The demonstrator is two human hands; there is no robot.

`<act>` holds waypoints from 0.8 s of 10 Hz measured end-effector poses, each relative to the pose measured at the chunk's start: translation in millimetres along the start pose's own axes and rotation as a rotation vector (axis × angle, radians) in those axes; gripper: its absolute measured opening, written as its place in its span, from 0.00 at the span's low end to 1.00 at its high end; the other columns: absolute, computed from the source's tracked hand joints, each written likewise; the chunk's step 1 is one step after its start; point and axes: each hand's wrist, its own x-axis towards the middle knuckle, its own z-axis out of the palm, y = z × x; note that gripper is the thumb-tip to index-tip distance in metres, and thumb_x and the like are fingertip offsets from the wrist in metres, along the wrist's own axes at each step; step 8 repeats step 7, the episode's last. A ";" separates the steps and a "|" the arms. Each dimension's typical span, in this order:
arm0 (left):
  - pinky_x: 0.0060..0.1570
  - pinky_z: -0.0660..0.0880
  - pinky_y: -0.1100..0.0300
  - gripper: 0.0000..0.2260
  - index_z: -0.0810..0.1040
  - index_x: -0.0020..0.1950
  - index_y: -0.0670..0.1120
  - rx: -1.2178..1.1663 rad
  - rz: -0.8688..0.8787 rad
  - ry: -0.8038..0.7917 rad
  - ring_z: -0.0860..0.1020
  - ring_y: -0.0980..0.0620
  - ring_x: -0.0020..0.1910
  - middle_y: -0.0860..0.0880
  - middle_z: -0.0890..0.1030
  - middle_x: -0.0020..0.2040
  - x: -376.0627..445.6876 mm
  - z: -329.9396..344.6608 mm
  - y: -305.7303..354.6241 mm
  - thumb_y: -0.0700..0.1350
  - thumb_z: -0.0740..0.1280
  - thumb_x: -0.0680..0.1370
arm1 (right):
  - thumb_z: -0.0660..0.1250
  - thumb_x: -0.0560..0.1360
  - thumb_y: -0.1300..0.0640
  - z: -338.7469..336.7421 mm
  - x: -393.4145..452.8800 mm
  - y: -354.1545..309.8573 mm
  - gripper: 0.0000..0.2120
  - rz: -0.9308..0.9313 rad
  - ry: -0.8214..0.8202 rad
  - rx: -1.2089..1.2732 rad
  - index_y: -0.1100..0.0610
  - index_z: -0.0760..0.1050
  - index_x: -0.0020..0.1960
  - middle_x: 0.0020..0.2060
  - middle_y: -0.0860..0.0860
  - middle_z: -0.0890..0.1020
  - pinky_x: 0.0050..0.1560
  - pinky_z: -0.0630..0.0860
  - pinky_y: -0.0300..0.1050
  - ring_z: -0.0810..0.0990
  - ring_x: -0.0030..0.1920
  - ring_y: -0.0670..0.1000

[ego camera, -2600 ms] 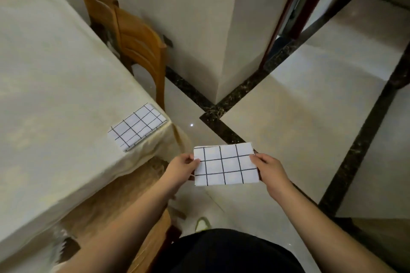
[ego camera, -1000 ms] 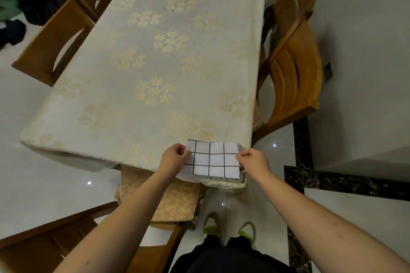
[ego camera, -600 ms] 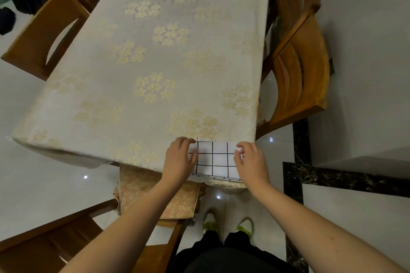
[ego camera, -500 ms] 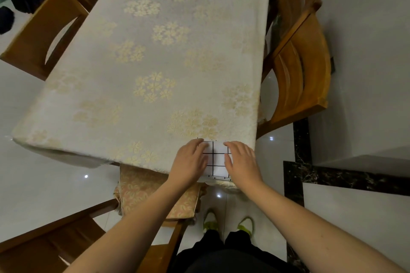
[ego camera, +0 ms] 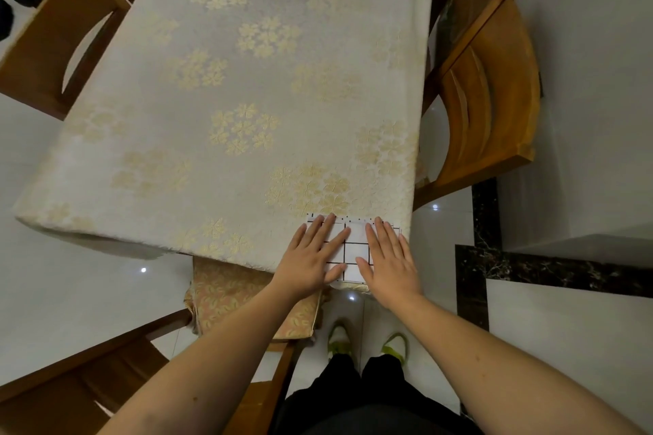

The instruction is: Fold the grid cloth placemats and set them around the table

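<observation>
Nearest, my left hand and right hand lie flat, fingers straight and spread, pressing the folded grid placemat onto the near right corner of the table. Neither hand grips it; both palms cover most of it, only a middle strip and the far edge showing between them. Step in hand, as I judge it: smoothing and seating this mat at its place. Next move likely calls for lifting both palms straight up so the fold does not drag toward the table's edge, which lies just beside the mat. Beyond: floral tablecloth, wooden chair at right, another chair far left. Hidden: the mat's corners under my palms, so squareness cannot be checked. No other placemat is visible on the table; its far end is cut off.
</observation>
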 end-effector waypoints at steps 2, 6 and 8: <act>0.76 0.44 0.47 0.32 0.46 0.80 0.55 0.022 -0.027 -0.046 0.42 0.44 0.79 0.45 0.43 0.80 3.1 -2.3 -1.1 0.67 0.48 0.79 | 0.39 0.79 0.37 0.7 1.0 1.5 0.33 -0.019 -0.021 0.011 0.53 0.41 0.79 0.78 0.53 0.43 0.75 0.40 0.50 0.42 0.78 0.52; 0.75 0.49 0.49 0.26 0.55 0.78 0.52 -0.070 -0.135 -0.107 0.52 0.46 0.78 0.46 0.53 0.80 14.3 -61.0 18.7 0.58 0.55 0.82 | 0.53 0.81 0.43 -60.1 3.3 1.8 0.30 0.005 -0.171 0.219 0.52 0.49 0.79 0.79 0.50 0.47 0.77 0.44 0.51 0.44 0.78 0.51; 0.73 0.57 0.51 0.24 0.60 0.77 0.49 -0.098 -0.196 0.010 0.61 0.46 0.75 0.46 0.61 0.78 8.4 -81.1 36.1 0.56 0.54 0.83 | 0.54 0.82 0.46 -87.7 -9.6 2.1 0.26 0.085 -0.090 0.276 0.52 0.58 0.77 0.76 0.51 0.61 0.75 0.52 0.52 0.57 0.75 0.54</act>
